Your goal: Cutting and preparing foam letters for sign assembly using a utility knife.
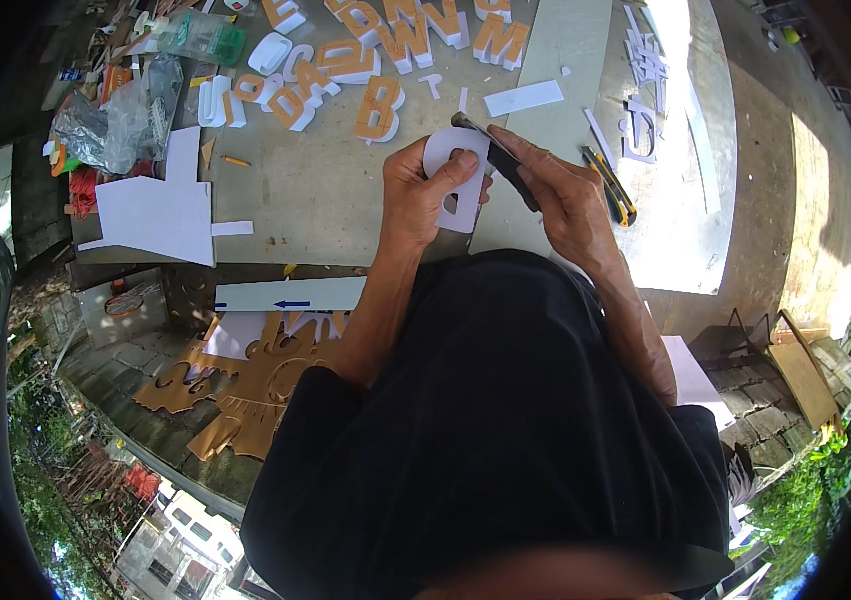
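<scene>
Near 12 o'clock in the view, 2 bare hands worked close together. The left forearm (379, 300) angled toward 1 o'clock; the left hand (409, 195) grasped a flat, white, letter-shaped piece with cutouts (474, 185), thumb pressed on its face. The right forearm (635, 315) angled toward 11 o'clock; the right hand (570, 195), fingers stretched, grasped a narrow, dark, flat bar (514, 176) at the piece's 2 o'clock edge.

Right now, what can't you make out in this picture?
All in the head view:
Left hand: most fingers hidden behind the white piece.
Dark tool: partly covered by the right hand.
Topmost orange-faced letters: cut off by the upper edge.
</scene>
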{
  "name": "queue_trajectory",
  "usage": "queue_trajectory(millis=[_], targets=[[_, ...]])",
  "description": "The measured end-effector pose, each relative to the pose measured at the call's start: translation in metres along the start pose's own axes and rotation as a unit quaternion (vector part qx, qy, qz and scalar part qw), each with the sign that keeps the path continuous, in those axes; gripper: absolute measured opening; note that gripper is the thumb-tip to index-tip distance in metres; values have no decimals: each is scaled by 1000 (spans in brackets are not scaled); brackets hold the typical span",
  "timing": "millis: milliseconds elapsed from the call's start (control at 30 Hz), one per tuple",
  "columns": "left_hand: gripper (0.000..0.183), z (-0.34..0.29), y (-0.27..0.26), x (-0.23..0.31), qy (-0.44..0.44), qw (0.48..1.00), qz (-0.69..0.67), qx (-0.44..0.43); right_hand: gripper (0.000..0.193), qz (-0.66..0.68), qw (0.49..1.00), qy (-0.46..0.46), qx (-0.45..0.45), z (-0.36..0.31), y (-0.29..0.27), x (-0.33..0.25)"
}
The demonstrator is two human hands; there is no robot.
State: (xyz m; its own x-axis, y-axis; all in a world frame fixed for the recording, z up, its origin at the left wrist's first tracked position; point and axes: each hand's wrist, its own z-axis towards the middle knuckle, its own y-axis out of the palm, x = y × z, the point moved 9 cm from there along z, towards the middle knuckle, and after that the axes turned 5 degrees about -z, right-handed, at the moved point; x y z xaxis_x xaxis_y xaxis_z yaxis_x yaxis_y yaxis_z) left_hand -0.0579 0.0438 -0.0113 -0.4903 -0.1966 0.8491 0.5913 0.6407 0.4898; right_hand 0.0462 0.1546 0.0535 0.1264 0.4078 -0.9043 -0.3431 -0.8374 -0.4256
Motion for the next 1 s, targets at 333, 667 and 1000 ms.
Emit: queue_trajectory(millis=[333, 667, 1000], targets=[[18, 11, -26, 19, 52, 995, -77, 47, 47, -18, 997, 66, 40, -28, -3, 24], [24, 13, -30, 6, 27, 988, -134, 76, 45, -2, 994, -17, 112, 8, -15, -19], [25, 25, -69, 25, 138, 949, -95, 267, 50, -63, 994, -93, 15, -19, 52, -1]])
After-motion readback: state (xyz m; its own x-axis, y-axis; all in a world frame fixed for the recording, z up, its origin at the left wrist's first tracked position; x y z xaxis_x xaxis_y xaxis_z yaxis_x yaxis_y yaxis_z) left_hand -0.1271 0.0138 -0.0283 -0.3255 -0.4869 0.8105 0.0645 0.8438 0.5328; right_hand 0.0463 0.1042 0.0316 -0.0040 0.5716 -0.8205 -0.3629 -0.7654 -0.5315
